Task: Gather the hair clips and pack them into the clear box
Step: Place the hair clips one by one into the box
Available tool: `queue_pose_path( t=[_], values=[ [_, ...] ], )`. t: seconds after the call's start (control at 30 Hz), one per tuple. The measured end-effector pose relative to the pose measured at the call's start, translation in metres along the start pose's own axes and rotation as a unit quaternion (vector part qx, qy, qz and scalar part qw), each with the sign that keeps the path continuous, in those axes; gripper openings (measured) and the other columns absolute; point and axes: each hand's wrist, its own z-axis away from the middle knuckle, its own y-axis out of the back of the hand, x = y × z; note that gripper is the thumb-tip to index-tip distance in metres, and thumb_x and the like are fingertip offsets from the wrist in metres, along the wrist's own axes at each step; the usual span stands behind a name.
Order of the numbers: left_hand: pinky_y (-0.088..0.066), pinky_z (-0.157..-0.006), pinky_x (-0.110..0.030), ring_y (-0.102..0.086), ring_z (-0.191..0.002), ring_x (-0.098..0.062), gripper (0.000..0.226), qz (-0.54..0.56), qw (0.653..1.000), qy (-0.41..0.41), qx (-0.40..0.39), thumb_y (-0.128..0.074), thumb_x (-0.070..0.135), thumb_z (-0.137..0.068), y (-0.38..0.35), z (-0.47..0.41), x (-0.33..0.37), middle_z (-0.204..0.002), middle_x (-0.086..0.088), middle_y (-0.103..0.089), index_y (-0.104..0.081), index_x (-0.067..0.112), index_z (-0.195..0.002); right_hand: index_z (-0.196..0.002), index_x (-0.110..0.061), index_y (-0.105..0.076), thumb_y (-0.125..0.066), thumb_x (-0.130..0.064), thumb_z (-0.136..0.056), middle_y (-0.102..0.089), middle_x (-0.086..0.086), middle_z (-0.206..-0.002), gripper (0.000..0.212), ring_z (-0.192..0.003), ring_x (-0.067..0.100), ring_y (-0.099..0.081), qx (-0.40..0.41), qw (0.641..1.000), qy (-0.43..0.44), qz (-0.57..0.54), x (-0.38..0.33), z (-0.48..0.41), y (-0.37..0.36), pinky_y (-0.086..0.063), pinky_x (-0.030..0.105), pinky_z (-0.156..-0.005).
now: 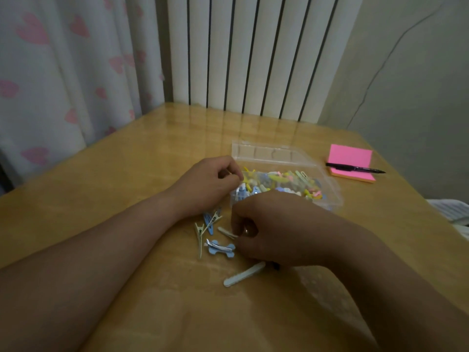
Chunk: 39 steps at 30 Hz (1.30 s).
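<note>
Box point(333, 193) sits open on table point(121, 179), mostly full of clips point(284, 181). Left hand point(210, 185) curled at its left edge, can't tell if it holds anything. Right hand point(276, 224) pinches pale clip point(226, 232) among loose clips point(219, 248) just in front of box.

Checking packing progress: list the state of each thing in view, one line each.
clear box: open, lid folded back, many hair clips inside
left hand: fingers curled at the box's edge, hold unclear
right hand: pinches a small pale clip on the table
blue bone-shaped clip: lying loose on the table
long pale clip: lying loose near the right wrist
black pen: lying across the pink sticky notes
</note>
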Motion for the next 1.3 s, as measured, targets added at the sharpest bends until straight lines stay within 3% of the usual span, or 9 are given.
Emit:
queue_pose_path(
  t=[0.2,0.27,0.33,0.43,0.53,0.93,1.3],
  values=[
    [-0.046,-0.066,-0.03,-0.053,-0.066,-0.006,0.013,0.0,1.0,0.0,0.0,-0.063,0.018,-0.094,0.0,0.0,-0.001,-0.077,0.006,-0.065,-0.074,0.025,-0.093,-0.089,-0.028,-0.065,-0.064,-0.042,-0.091,-0.067,-0.005,-0.08,0.014,-0.071,0.01,-0.063,0.014,0.999,-0.004,0.035,-0.002,-0.003,-0.005,-0.059,0.039,-0.068],
    [-0.047,-0.066,-0.032,-0.055,-0.067,-0.007,0.012,0.007,1.0,0.0,-0.005,-0.063,0.019,-0.094,0.0,0.0,-0.001,-0.078,0.004,-0.066,-0.074,0.024,-0.094,-0.089,-0.026,-0.065,-0.063,-0.041,-0.092,-0.065,-0.004,-0.08,0.015,-0.071,0.01,-0.061,0.036,0.999,-0.006,-0.011,0.0,-0.002,-0.002,-0.058,0.038,-0.069],
    [-0.05,-0.069,-0.037,-0.06,-0.072,-0.011,0.011,0.014,1.0,-0.003,-0.009,-0.063,0.024,-0.094,0.001,0.0,-0.001,-0.082,0.001,-0.069,-0.074,0.026,-0.094,-0.092,-0.027,-0.064,-0.06,-0.04,-0.095,-0.064,-0.005,-0.082,0.013,-0.073,0.009,-0.061,0.098,0.99,-0.026,-0.097,0.007,-0.002,0.005,-0.056,0.032,-0.067],
    [-0.044,-0.063,-0.026,-0.054,-0.064,-0.002,0.011,0.005,1.0,0.0,-0.002,-0.063,0.022,-0.096,0.001,0.0,-0.002,-0.077,0.01,-0.065,-0.074,0.025,-0.094,-0.097,-0.028,-0.064,-0.06,-0.035,-0.098,-0.065,-0.008,-0.086,0.008,-0.074,0.005,-0.061,0.231,0.948,-0.102,-0.192,0.035,-0.002,0.014,-0.049,0.022,-0.064],
    [-0.043,-0.061,-0.02,-0.053,-0.063,0.001,0.011,-0.005,1.0,0.004,-0.001,-0.063,0.022,-0.097,0.0,0.0,-0.002,-0.079,0.009,-0.065,-0.073,0.025,-0.096,-0.099,-0.025,-0.068,-0.065,-0.029,-0.098,-0.069,-0.008,-0.09,0.005,-0.08,0.011,-0.066,0.296,0.913,-0.187,-0.212,0.067,-0.001,0.016,-0.056,0.03,-0.069],
    [-0.04,-0.052,-0.014,-0.05,-0.057,0.0,0.013,-0.007,1.0,0.009,-0.003,-0.061,0.021,-0.098,0.0,0.001,0.001,-0.079,0.003,-0.065,-0.073,0.022,-0.099,-0.099,-0.028,-0.072,-0.069,-0.028,-0.093,-0.068,-0.011,-0.094,0.006,-0.088,0.009,-0.065,0.247,0.939,-0.184,-0.156,0.054,-0.024,-0.01,-0.062,0.044,-0.081],
    [-0.038,-0.052,-0.012,-0.051,-0.058,0.001,0.012,-0.01,1.0,0.001,-0.004,-0.062,0.022,-0.097,0.0,0.0,0.0,-0.075,0.008,-0.062,-0.073,0.024,-0.098,-0.09,-0.028,-0.071,-0.062,-0.043,-0.1,-0.069,-0.009,-0.084,0.02,-0.081,0.009,-0.066,0.244,0.943,-0.186,-0.131,0.056,-0.022,-0.014,-0.062,0.047,-0.074]
  ],
)
